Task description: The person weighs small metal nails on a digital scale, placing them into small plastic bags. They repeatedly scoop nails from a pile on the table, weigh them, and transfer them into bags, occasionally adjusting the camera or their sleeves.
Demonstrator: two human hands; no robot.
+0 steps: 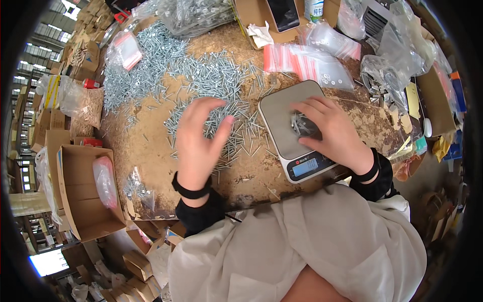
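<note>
My left hand [196,136] hovers over the near side of a spread of silvery screws [221,75], with thumb and fingers apart and nothing between them. On the right stands a kitchen-type digital scale [282,123] with a metal top and a lit blue display [305,169]. A small bunch of screws [300,124], somewhat blurred, is on the scale's plate. Over that bunch my right hand [334,131] curves, its thumb and fingers parted on either side of it. Whether those fingertips touch any screws is hard to see.
Beyond the scale lie clear zip bags with red edges [282,59]. A phone [284,14] rests in a cardboard box at the back. A bagged bunch of hardware [139,189] is on the table's near left, beside an open carton [90,201]. Crumpled plastic bags [387,70] fill the right.
</note>
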